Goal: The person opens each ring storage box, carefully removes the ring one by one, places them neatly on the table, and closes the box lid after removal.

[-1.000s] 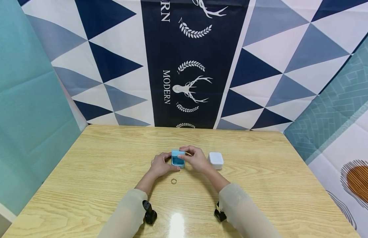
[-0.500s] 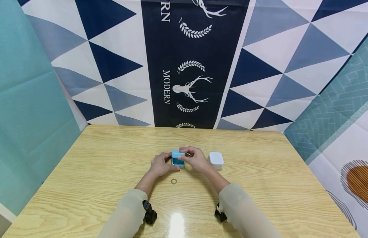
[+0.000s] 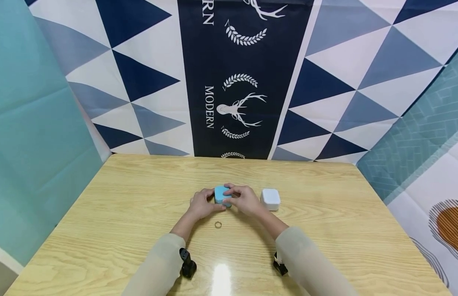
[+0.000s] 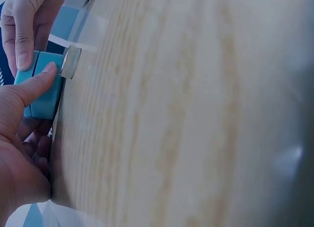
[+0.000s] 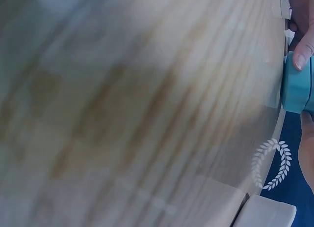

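A small light-blue ring box (image 3: 221,193) sits on the wooden table with its lid down, a thin seam showing in the left wrist view. My left hand (image 3: 201,205) grips the base from the left, thumb across the near side. From the right, my right hand (image 3: 246,200) holds the lid with thumb and fingers. The lower part of the box (image 4: 48,101) is visible beneath my left thumb in the left wrist view. A gold-coloured ring (image 3: 218,225) lies on the table just in front of the box. The inside of the box is hidden.
A white rounded box (image 3: 270,199), shut, stands right of my right hand. Both sleeved wrists carry small black cameras. The table (image 3: 147,181) ends at a patterned cloth backdrop behind, with a teal cloth on the left.
The blue box's lid has come down from raised to closed under my right hand. My left hand keeps its grip on the base. The head view has shifted slightly.
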The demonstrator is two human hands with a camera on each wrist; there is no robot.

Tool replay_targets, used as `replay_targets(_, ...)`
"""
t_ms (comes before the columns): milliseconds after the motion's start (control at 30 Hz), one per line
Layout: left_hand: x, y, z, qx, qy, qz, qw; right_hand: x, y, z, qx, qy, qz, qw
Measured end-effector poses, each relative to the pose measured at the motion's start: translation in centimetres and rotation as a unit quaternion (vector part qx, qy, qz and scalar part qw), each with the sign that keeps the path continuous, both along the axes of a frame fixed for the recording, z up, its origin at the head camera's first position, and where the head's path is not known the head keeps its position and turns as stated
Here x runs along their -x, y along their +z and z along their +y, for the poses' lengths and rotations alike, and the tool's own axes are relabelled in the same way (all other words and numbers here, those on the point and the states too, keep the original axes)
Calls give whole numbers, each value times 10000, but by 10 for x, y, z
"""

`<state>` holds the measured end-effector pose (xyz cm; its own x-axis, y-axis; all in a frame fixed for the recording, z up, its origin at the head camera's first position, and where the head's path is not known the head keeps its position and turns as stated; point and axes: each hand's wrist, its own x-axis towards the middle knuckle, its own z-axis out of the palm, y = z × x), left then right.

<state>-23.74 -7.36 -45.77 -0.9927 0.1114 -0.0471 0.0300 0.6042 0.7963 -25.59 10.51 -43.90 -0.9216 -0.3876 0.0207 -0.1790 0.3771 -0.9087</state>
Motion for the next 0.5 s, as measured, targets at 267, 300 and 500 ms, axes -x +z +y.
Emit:
replay_targets(267, 0, 3, 2, 38, -36, -43, 10000, -1, 2, 2, -43, -2, -44, 10000)
replay_targets(300, 0, 3, 2, 42, -35, -43, 10000, -1, 3, 2, -52, 0, -14, 10000)
replay_targets(500, -2, 6, 3, 105, -38, -52, 9999, -3, 5, 1, -174, -36, 12, 9998)
